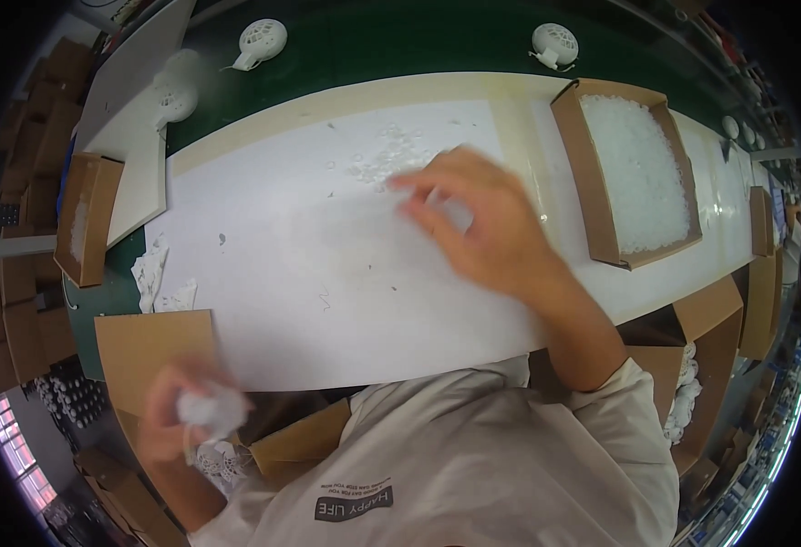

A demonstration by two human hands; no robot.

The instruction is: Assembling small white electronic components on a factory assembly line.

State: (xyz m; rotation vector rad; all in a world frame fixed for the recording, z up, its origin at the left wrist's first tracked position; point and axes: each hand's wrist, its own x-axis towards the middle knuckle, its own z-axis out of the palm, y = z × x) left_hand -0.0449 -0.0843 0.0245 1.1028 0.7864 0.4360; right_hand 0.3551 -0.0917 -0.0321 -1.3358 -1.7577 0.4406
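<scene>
My left hand point(165, 421) is at the lower left, closed around a white rounded plastic part point(213, 410), blurred by motion. It is over an open cardboard box point(154, 351) that has similar white parts point(221, 460) with openwork grilles inside. Farther off, my right hand point(487, 214) hovers above the white work surface, thumb and forefinger drawn together. Whatever sits between those fingertips is too small or blurred to make out. Just beside them lies a scattered heap of small clear pieces point(387, 159).
A shallow cardboard tray point(601, 196) full of small translucent pieces stands at the right. White round grilled units point(262, 41) rest on the green table point(400, 46) at the back. Another cardboard tray point(99, 219) stands left, and an open box of white parts point(683, 401) is lower right.
</scene>
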